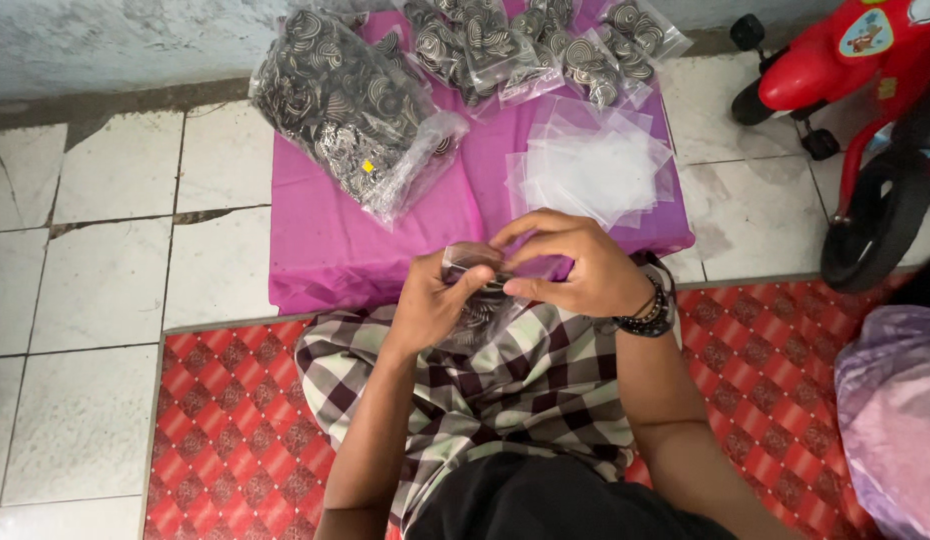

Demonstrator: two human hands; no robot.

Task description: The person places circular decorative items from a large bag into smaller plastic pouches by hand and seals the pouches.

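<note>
Head view: worn on the seated person, looking steeply down, facing the wall.
Nearness: close over both hands; purple cloth [325, 240] just beyond.
Other views: only this one.

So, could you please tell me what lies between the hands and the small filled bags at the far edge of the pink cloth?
A pile of empty clear bags lies there on the pink cloth, between the hands and the filled bags, in the head view.

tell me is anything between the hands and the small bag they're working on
Nothing visible. Both the left hand and the right hand already grip the small bag directly, above the pink cloth.
</note>
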